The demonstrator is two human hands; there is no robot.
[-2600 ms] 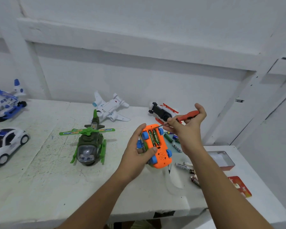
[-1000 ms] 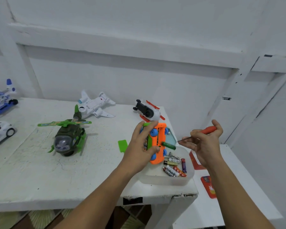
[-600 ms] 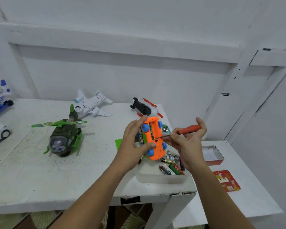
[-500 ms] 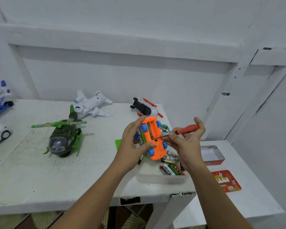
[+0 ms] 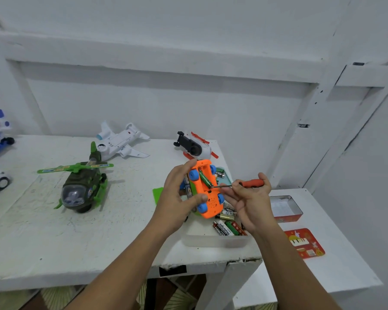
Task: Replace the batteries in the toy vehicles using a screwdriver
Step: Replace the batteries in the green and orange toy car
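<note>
Toy car (image 5: 207, 198) is gripped upside down in left hand (image 5: 175, 202) above the bench (image 5: 54, 242); battery (image 5: 204, 179) is best levered gently from one end with screwdriver (image 5: 251, 183) pinched in right hand (image 5: 249, 198).

- My left hand (image 5: 177, 198) grips the upturned orange toy car (image 5: 207, 198), a green battery (image 5: 205, 179) showing in its open bay.
- My right hand (image 5: 249, 202) pinches the screwdriver (image 5: 251, 182), its tip reaching the bay from 3 o'clock.
- Loose batteries (image 5: 227, 228) lie in the clear tray (image 5: 215, 241) at the car's 6 o'clock.
</note>
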